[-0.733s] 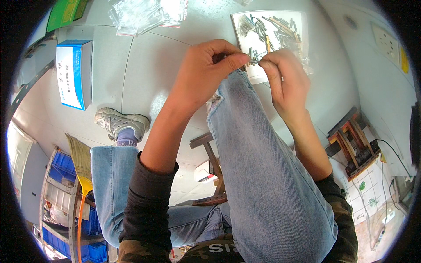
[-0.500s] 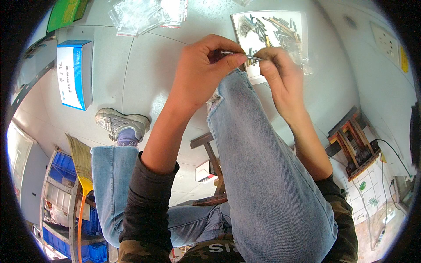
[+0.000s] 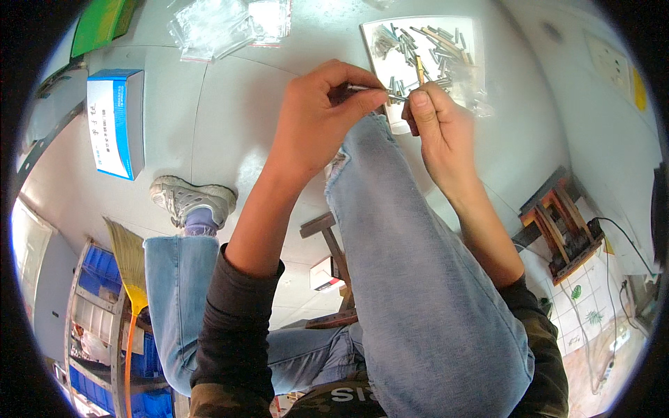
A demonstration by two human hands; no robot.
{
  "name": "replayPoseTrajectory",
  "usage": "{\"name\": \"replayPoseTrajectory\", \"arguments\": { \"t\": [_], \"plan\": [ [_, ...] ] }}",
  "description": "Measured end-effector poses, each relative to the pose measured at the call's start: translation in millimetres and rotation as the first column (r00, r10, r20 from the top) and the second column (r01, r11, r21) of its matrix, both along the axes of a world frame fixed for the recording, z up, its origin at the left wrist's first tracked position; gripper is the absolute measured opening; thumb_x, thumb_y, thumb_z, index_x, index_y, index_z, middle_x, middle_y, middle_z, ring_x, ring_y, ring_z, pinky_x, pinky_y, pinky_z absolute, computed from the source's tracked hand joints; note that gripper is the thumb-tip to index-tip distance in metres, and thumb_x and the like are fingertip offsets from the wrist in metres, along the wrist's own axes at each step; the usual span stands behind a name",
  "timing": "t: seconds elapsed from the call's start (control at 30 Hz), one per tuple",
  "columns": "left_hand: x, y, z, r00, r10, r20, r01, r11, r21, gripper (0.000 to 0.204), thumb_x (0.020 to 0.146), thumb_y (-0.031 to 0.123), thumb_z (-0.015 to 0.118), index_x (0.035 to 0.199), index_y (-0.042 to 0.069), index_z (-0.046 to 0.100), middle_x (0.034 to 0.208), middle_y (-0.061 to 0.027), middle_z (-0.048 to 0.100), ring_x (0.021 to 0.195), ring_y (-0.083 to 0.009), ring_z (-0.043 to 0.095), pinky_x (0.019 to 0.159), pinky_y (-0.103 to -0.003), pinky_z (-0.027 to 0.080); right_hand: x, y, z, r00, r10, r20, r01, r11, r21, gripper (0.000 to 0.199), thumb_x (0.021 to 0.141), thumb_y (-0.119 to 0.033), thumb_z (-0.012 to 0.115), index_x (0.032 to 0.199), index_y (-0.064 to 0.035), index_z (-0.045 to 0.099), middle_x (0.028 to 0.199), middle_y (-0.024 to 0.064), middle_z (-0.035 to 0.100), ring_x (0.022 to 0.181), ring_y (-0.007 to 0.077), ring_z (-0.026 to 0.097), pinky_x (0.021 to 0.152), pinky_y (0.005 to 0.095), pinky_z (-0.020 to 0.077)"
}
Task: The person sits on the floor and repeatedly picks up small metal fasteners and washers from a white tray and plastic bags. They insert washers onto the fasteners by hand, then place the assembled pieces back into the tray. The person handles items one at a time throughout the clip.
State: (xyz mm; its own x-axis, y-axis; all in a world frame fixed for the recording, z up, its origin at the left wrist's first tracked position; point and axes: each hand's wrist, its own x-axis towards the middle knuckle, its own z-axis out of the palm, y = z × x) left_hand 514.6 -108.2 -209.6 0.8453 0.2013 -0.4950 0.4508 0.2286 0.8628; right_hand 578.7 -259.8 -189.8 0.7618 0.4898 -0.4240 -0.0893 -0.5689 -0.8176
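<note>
My left hand (image 3: 317,115) pinches a thin metal rod (image 3: 369,89) between thumb and fingertips, above my raised knee in blue jeans (image 3: 390,230). My right hand (image 3: 435,125) meets it from the right, fingers closed on a small brass-coloured pin (image 3: 419,70) that sticks up from the fingertips. Just beyond both hands lies a white tray (image 3: 390,122) holding several metal and brass pins (image 3: 439,49) on the grey table (image 3: 230,111).
A blue and white box (image 3: 115,122) lies at the table's left. Clear plastic bags (image 3: 223,24) and a green item (image 3: 101,24) sit at the far edge. Below are my shoe (image 3: 191,198), a broom (image 3: 129,265), blue bins (image 3: 97,279) and a wooden stool (image 3: 557,223).
Both hands have lifted slightly off the knee toward the tray. The thin rod now shows between the fingertips, and the brass pin stands up from my right fingers.
</note>
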Motion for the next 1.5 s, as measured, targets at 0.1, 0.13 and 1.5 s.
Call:
{"name": "replayPoseTrajectory", "arguments": {
  "t": [0.1,0.13,1.5],
  "plan": [
    [-1.5,1.0,-1.5,0.999,-0.024,-0.023,0.024,1.000,0.019,0.013,0.076,0.006,0.063,0.087,0.000,0.061,0.077,-0.0019,0.060,0.070,-0.0066,0.054,0.061,-0.019,0.044,-4.8,-0.1,-2.4,0.998,-0.056,-0.018,0.057,0.997,0.053,0.023,0.084,-0.024,0.055,0.084,-0.0015,0.052,0.060,0.0079,0.052,0.054,0.0133,0.048,0.051,0.0257,0.0397],
    [-2.4,1.0,-2.0,0.999,-0.028,-0.039,0.028,0.999,0.017,0.013,0.077,0.006,0.063,0.088,0.000,0.061,0.077,-0.0019,0.060,0.070,-0.0066,0.054,0.061,-0.019,0.044,-6.0,-1.4,-2.0,1.000,-0.031,-0.007,0.031,0.999,0.021,0.022,0.084,-0.024,0.055,0.085,-0.0017,0.052,0.061,0.0078,0.052,0.054,0.0134,0.048,0.051,0.0258,0.0398],
    [-16.5,-8.7,-22.3,0.998,0.023,-0.061,-0.018,0.996,0.089,0.013,0.076,0.009,0.064,0.085,0.000,0.062,0.074,-0.0027,0.059,0.066,-0.0075,0.053,0.059,-0.020,0.043,-13.6,0.7,-28.0,0.967,-0.109,-0.229,0.112,0.994,-0.002,0.023,0.086,-0.023,0.053,0.081,0.0001,0.054,0.057,0.0048,0.048,0.053,0.0103,0.043,0.049,0.0246,0.0366]
  ]
}}
